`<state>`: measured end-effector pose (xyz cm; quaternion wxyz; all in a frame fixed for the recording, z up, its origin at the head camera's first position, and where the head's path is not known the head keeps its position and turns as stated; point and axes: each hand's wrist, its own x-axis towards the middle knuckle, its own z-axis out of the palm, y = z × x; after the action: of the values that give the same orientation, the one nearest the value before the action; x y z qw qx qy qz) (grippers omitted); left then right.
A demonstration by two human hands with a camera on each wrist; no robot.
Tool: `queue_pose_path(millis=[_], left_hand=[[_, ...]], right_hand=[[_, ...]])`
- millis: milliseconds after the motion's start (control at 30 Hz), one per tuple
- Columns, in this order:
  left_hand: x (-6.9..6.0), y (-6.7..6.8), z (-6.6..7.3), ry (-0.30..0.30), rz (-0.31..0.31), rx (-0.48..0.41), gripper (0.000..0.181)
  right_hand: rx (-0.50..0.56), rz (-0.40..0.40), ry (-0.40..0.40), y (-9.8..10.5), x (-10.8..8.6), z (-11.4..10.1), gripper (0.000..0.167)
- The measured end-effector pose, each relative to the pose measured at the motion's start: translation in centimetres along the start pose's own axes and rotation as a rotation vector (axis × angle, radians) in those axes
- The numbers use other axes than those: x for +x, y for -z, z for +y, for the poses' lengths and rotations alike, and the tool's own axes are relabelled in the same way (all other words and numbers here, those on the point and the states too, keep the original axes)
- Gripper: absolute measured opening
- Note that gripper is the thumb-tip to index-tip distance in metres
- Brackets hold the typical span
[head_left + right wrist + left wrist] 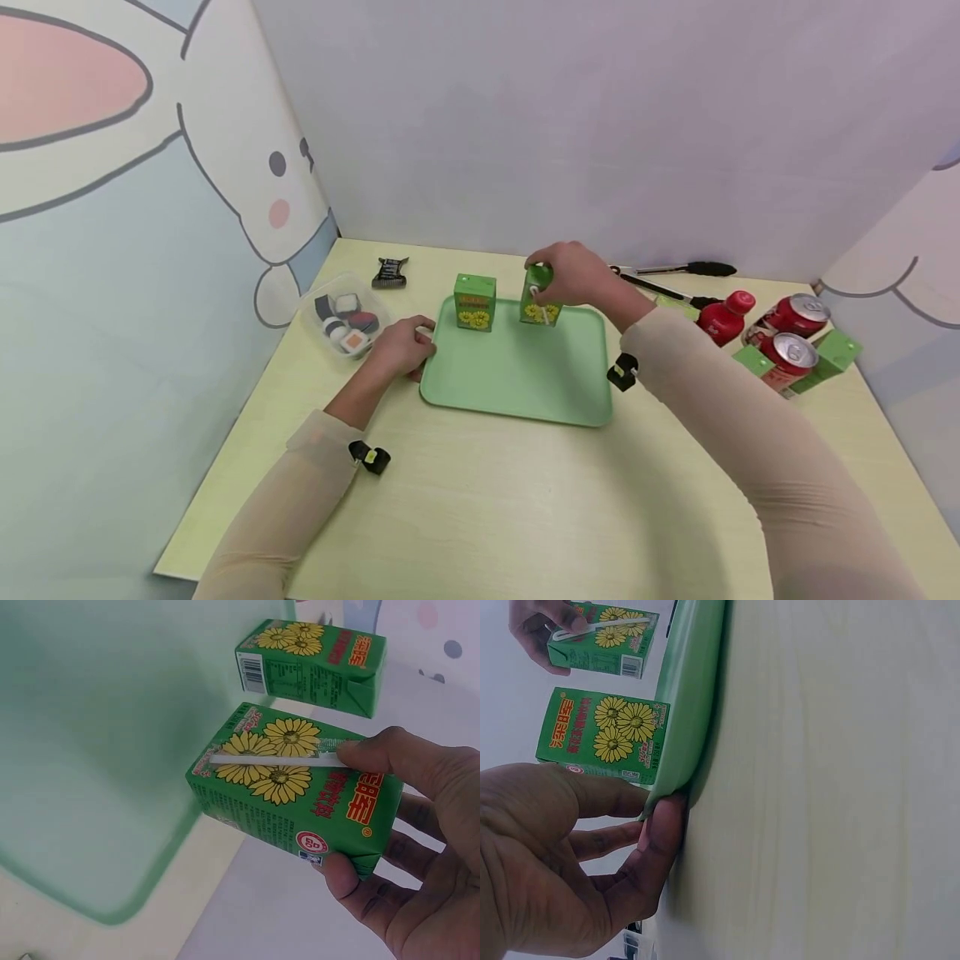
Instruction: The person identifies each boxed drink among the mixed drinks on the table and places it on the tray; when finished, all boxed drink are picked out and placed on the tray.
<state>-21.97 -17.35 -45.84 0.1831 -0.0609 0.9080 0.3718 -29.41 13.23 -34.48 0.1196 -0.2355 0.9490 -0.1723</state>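
Note:
My right hand [573, 273] grips a green drink carton [292, 780] near its top, over the back of a light green tray [517, 375]. Yellow flowers are printed on the carton, and a white straw [277, 760] runs along its face. Left of it, a second green drink carton [475, 304] with the same flowers stands upright on the tray. At the tray's left edge, my left hand [405, 346] pinches the rim between thumb and fingers, as the left wrist view shows. Whether the held carton's base touches the tray, I cannot tell.
A clear container [348, 312] of small sushi-like pieces lies on the left, behind it a black packet [390, 272]. To the right stand a red bottle [726, 317], red cans [791, 354] and more green cartons [834, 357]. Black-handled tongs [675, 292] lie along the back wall.

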Motion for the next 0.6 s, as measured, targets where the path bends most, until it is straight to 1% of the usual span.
queue_pose_path(millis=[333, 467, 600], left_hand=[[0.0, 0.1, -0.1, -0.003, -0.002, -0.005, 0.047], [0.1, 0.0, -0.1, 0.001, -0.009, -0.011, 0.047], [0.0, 0.0, 0.0, 0.005, -0.003, -0.010, 0.047]], right_hand=[[-0.032, -0.006, 0.034, -2.4, 0.9, -1.0, 0.054], [-0.037, -0.015, 0.034, -3.2, 1.0, -1.2, 0.056], [-0.047, -0.006, 0.037, -3.6, 1.3, -1.4, 0.058]])
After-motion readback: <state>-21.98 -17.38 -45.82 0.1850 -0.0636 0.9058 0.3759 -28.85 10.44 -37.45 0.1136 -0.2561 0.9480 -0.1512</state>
